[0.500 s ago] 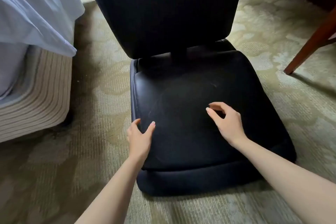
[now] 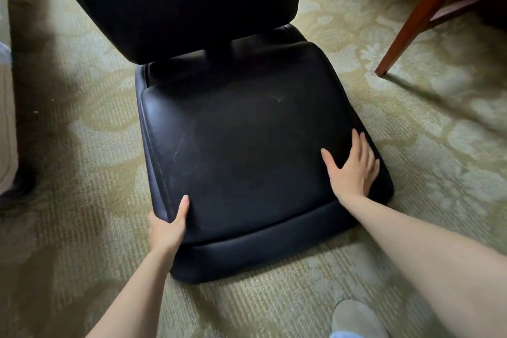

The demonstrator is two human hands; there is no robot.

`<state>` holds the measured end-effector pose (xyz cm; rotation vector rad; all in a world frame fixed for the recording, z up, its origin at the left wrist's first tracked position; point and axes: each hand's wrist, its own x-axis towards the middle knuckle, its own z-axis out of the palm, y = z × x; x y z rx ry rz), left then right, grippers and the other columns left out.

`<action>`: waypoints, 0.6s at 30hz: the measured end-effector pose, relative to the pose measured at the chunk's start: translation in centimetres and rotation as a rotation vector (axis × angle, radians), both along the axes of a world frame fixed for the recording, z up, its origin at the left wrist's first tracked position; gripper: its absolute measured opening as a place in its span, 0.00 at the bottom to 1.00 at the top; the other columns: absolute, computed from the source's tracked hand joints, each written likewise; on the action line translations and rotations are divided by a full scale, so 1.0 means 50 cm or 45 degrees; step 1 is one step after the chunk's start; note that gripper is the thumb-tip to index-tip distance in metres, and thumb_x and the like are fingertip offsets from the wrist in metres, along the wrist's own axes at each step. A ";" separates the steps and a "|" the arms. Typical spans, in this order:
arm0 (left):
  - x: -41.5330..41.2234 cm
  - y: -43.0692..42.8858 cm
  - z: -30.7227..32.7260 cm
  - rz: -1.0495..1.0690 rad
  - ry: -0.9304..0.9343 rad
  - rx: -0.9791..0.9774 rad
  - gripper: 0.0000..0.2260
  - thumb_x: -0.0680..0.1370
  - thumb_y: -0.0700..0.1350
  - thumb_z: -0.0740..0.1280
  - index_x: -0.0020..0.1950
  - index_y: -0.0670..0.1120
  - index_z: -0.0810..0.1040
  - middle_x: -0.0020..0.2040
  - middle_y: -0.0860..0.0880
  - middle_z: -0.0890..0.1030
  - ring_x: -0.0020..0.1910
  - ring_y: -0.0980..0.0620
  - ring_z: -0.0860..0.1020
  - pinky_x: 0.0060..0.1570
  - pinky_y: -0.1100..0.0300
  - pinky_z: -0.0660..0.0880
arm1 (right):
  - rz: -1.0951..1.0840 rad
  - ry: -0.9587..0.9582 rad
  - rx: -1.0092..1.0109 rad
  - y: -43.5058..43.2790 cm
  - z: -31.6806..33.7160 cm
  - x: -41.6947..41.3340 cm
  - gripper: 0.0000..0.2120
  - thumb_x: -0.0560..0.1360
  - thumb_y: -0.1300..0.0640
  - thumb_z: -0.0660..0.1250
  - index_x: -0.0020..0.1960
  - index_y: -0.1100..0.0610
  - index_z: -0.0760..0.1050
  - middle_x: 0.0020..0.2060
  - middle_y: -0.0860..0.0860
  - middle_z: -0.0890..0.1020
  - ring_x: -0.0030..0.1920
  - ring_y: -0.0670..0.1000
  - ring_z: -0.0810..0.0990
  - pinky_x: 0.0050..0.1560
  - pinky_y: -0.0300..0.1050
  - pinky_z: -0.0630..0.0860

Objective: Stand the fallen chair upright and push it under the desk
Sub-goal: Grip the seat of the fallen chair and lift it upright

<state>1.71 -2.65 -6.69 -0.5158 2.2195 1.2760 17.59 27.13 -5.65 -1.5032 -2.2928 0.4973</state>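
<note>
Head view, left hand: the left hand [image 2: 168,229] gripped the near left corner of the seat [image 2: 241,162], at about 7 o'clock of the cushion; the thumb lay on top and the fingers went around the edge, out of sight.
Right hand: the right hand [image 2: 354,167] lay flat and wide on the right edge of the seat, at about 3 o'clock, fingers spread; it pressed on the cushion and closed on nothing.
Chair: the black chair [image 2: 192,3] stood upright in the middle of the picture, its backrest at 12 o'clock, its seat toward the person; the base and legs under the seat were hidden.
Desk: only one brown wooden leg [image 2: 419,16] with a crossbar showed at 2 o'clock, well apart from the chair; I judged that it belonged to the desk, but the top was out of the frame.
Floor: a green patterned carpet [image 2: 82,145] lay all around; a light shoe [image 2: 356,318] was at 5 o'clock.
Step in hand: the standing-up part seemed done; the hands appeared set to steer the chair.
Next move: it called, I think, for turning the chair toward 2 o'clock and pushing with both hands evenly, so that it does not tip again.
Count: two hands, one chair, one wooden leg, one shoe.
</note>
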 end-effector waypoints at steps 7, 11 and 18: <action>0.002 -0.008 -0.010 0.029 -0.068 -0.023 0.46 0.65 0.68 0.69 0.73 0.40 0.61 0.71 0.41 0.69 0.69 0.41 0.68 0.69 0.50 0.62 | -0.197 -0.078 -0.132 0.038 -0.018 0.029 0.38 0.74 0.34 0.56 0.76 0.51 0.51 0.76 0.54 0.59 0.75 0.57 0.54 0.73 0.63 0.45; -0.001 -0.014 -0.016 0.014 -0.095 -0.012 0.48 0.63 0.70 0.69 0.72 0.41 0.63 0.71 0.41 0.70 0.68 0.40 0.69 0.69 0.48 0.63 | -0.296 -0.081 -0.218 0.063 -0.012 0.032 0.41 0.71 0.30 0.56 0.76 0.52 0.53 0.75 0.55 0.61 0.74 0.58 0.56 0.73 0.63 0.49; 0.004 -0.026 -0.011 0.023 -0.174 0.062 0.54 0.59 0.71 0.70 0.74 0.41 0.57 0.72 0.42 0.67 0.69 0.39 0.67 0.69 0.44 0.62 | -0.428 0.111 -0.582 0.101 0.005 0.050 0.47 0.65 0.27 0.64 0.75 0.49 0.53 0.74 0.56 0.63 0.73 0.59 0.61 0.72 0.63 0.56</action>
